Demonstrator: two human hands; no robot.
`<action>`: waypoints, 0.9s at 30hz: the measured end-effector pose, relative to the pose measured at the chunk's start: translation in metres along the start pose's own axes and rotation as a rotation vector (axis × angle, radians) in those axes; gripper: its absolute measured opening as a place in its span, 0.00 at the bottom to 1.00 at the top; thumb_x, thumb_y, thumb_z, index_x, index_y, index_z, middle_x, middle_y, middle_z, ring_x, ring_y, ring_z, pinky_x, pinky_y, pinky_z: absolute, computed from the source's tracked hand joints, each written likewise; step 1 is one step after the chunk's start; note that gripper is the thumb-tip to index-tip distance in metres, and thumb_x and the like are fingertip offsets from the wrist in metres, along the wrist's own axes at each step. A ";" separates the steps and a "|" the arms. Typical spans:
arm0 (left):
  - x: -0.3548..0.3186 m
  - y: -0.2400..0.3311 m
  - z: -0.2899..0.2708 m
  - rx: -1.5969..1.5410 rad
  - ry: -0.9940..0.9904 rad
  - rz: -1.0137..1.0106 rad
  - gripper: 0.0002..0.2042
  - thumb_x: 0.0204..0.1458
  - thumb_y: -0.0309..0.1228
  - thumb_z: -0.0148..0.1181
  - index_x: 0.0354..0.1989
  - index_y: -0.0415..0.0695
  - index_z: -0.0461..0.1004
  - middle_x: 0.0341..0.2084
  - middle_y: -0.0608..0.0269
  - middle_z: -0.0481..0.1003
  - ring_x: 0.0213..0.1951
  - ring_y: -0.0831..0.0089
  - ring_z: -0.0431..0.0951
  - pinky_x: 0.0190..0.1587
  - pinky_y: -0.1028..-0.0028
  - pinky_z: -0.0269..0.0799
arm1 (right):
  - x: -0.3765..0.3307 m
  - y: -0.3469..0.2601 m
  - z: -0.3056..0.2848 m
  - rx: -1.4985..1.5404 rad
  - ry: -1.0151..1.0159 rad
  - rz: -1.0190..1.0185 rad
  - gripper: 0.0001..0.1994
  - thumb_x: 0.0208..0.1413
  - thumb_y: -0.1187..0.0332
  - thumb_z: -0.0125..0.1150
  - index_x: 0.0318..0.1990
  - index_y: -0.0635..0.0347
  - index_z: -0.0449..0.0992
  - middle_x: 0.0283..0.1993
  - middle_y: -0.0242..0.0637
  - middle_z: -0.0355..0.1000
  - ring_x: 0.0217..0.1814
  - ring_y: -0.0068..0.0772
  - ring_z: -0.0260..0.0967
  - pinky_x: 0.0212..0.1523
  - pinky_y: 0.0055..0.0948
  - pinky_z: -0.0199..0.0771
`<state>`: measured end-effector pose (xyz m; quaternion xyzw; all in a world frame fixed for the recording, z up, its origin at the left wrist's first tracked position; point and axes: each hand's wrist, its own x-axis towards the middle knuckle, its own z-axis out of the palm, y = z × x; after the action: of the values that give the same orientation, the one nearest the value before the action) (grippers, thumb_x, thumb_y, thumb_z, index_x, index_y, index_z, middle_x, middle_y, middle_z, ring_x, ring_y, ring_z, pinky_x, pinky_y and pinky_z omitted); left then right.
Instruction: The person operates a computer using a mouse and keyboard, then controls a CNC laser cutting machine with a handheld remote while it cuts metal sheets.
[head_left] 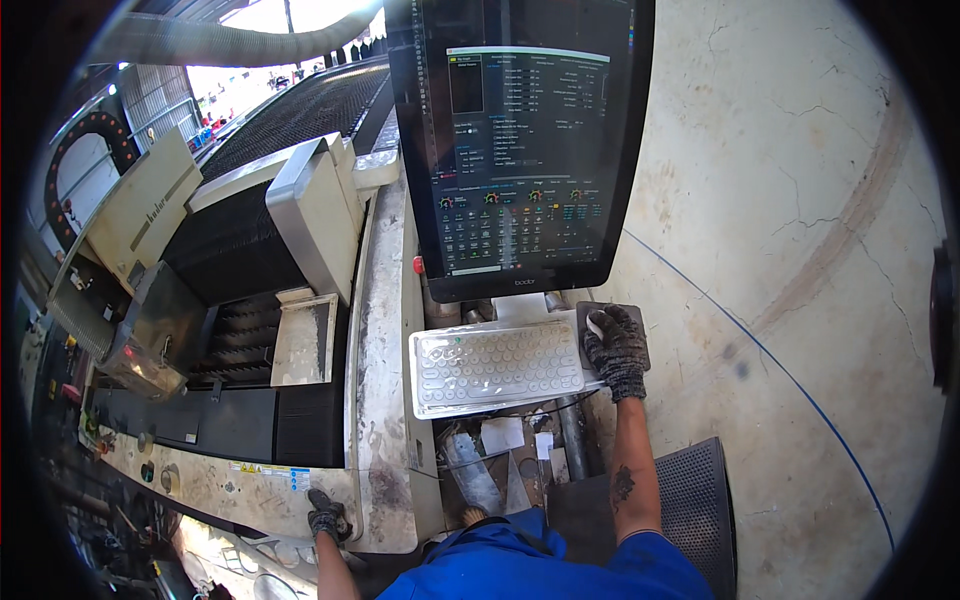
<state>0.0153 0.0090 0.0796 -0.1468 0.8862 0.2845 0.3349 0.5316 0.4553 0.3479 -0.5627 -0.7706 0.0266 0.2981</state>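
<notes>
My right hand (615, 352), in a dark, worn knit glove, is closed over a light-coloured computer mouse (596, 322) on a dark mouse pad (640, 318). Most of the mouse is hidden under the glove. Left of it lies a white keyboard (497, 370) under a clear, wrinkled cover. Above the keyboard stands a tall monitor (520, 150) showing a dark window with settings and rows of icons. My left hand (328, 516), also gloved, rests on the front corner of a large cream machine (385, 490), fingers lying on its surface and thumb apart.
A ribbed hose (230, 42) crosses above the machine's slatted bed (300, 110). A red button (419, 265) sits beside the monitor. A blue cable (770, 350) runs over the concrete floor at right. A perforated dark panel (695, 505) is by my right forearm.
</notes>
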 end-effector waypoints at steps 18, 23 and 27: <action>-0.032 0.009 -0.011 0.154 -0.056 0.003 0.49 0.41 0.39 0.67 0.67 0.29 0.44 0.58 0.43 0.67 0.58 0.59 0.72 0.59 0.70 0.67 | -0.001 -0.001 0.002 0.061 0.022 -0.045 0.18 0.50 0.59 0.66 0.49 0.48 0.80 0.58 0.42 0.71 0.61 0.46 0.68 0.62 0.42 0.68; -0.085 0.033 -0.008 0.106 -0.034 0.063 0.46 0.41 0.38 0.68 0.65 0.29 0.49 0.56 0.41 0.69 0.55 0.58 0.74 0.58 0.67 0.70 | -0.003 0.010 0.003 0.034 0.035 -0.041 0.17 0.50 0.59 0.66 0.48 0.50 0.81 0.58 0.42 0.72 0.60 0.46 0.69 0.62 0.41 0.68; -0.064 0.020 -0.010 -0.050 -0.043 -0.002 0.43 0.39 0.36 0.69 0.63 0.31 0.54 0.53 0.42 0.71 0.50 0.55 0.77 0.52 0.60 0.75 | -0.002 0.003 0.003 0.055 0.047 -0.061 0.17 0.50 0.60 0.66 0.48 0.50 0.81 0.58 0.41 0.72 0.60 0.45 0.69 0.61 0.41 0.69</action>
<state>0.0486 0.0236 0.1373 -0.1499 0.8713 0.3092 0.3505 0.5329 0.4560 0.3434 -0.5310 -0.7790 0.0255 0.3324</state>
